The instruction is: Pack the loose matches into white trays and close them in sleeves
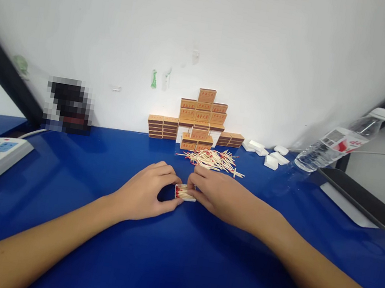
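Observation:
A small white matchbox tray [189,199] lies on the blue table, with red-tipped matches [182,191] inside it. My left hand [151,191] grips the tray's left end between thumb and forefinger. Over the tray's right side, my right hand [216,191] has its fingers pinched at the matches; which of them it holds, if any, is partly hidden. Just behind the hands spreads a loose pile of matches [214,159]. Beyond the pile, brown matchboxes [203,115] stand stacked against the wall in a stepped shape.
White empty-looking trays [271,162] lie right of the stack, near a tilted plastic bottle [339,138] and a dark phone-like slab [370,199]. A power strip [3,158] sits at the left. Behind everything rises a white wall [122,31].

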A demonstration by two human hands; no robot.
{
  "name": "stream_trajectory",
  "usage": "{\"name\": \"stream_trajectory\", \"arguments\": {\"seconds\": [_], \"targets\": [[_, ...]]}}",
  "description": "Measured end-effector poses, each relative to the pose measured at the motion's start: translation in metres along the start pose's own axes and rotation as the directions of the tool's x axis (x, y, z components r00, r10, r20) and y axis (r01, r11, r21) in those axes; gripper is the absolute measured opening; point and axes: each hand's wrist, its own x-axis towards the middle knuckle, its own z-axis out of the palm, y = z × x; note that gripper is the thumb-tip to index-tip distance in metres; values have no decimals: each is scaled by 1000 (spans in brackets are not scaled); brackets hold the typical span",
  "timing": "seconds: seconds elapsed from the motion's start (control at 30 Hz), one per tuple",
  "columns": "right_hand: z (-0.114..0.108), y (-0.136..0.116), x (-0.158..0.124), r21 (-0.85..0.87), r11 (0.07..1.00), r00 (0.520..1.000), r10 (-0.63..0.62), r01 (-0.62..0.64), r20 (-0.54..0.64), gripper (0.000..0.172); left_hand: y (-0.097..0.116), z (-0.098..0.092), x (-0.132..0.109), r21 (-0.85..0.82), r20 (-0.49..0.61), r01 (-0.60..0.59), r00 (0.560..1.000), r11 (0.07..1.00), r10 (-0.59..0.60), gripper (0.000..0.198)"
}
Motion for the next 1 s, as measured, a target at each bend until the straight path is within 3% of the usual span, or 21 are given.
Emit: {"name": "stream_trajectory", "arguments": {"seconds": [0.23, 0.6, 1.0], "targets": [[-2, 4, 0, 122, 993, 1000, -4, 1, 24, 15, -2, 0, 1, -1, -13, -4, 1000, 1000, 3, 21], [-6, 4, 0, 114, 992, 995, 43, -53, 90, 18, -3, 0, 1, 11, -14, 0, 1000, 1000, 1, 22], [4, 8, 4, 156, 988, 1000, 2, -5, 16, 18, -3, -1, 1, 7, -9, 2, 1000, 1000, -2, 22]]}}
